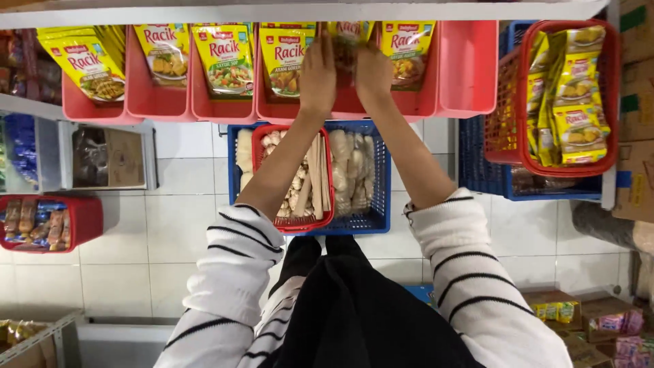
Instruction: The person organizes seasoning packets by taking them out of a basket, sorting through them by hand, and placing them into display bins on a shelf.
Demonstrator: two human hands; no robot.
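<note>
While both hands grip one sachet.

A row of flat yellow seasoning sachets with red and green label patches and food pictures stands upright in pink bins along the top shelf: one at far left, then others and one at the right end. Both hands meet at a darker sachet between the last two. At right, a red basket holds more yellow sachets, stacked on edge. Lower left, brown and orange wrapped packets lie in a red bin. Small yellow and pink packets sit in cardboard boxes at lower right.
</note>
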